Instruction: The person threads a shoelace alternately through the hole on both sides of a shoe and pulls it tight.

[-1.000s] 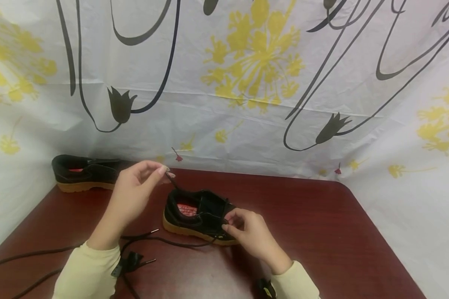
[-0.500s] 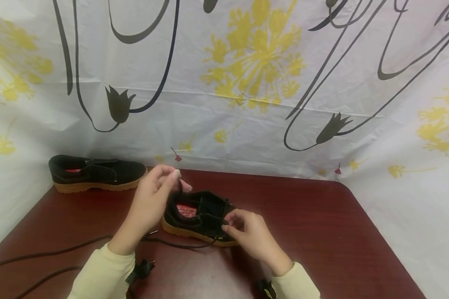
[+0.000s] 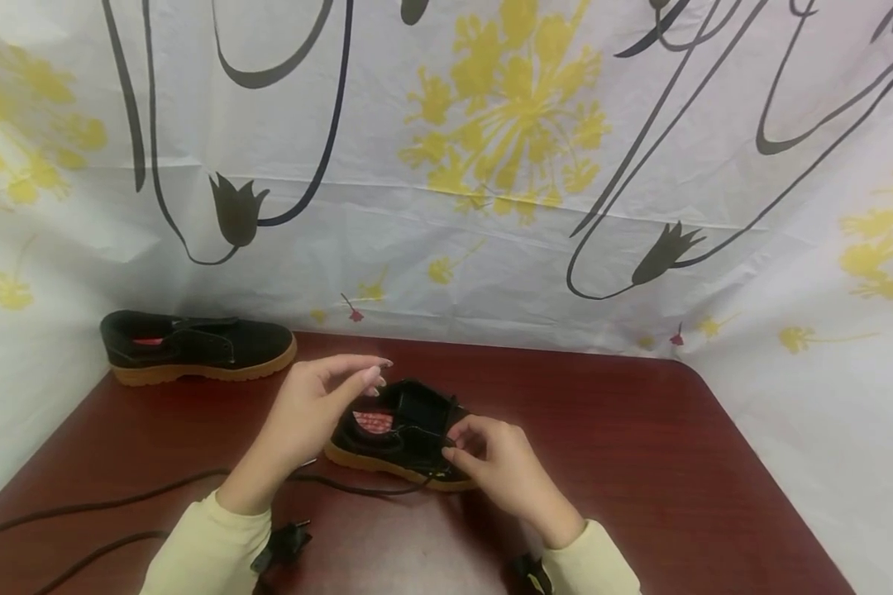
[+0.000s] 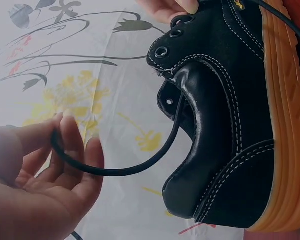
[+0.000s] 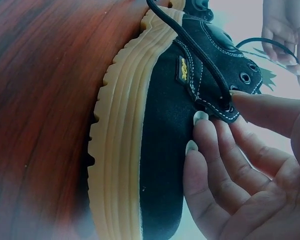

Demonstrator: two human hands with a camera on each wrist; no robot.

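A black lace-up shoe (image 3: 417, 446) with a tan sole and red-patterned insole stands on the table, its toe to the right. My left hand (image 3: 308, 409) is above its heel, pinching a black shoelace (image 4: 125, 171) between thumb and fingers. In the left wrist view, that lace curves out of the shoe's opening. My right hand (image 5: 255, 170) pinches the eyelet flap (image 5: 217, 102) on the shoe's near side, thumb at the eyelet where another length of lace (image 5: 207, 57) enters. The fingers behind the flap are partly hidden.
A second black shoe (image 3: 223, 351) stands at the table's back left and shows no lace. Black cords (image 3: 104, 502) run across the front left of the dark red table (image 3: 640, 479). Patterned white sheeting (image 3: 387, 223) encloses the back and sides.
My left hand has moved right and a little down with the lace, uncovering the front of the second shoe. My right hand has stayed at the flap.
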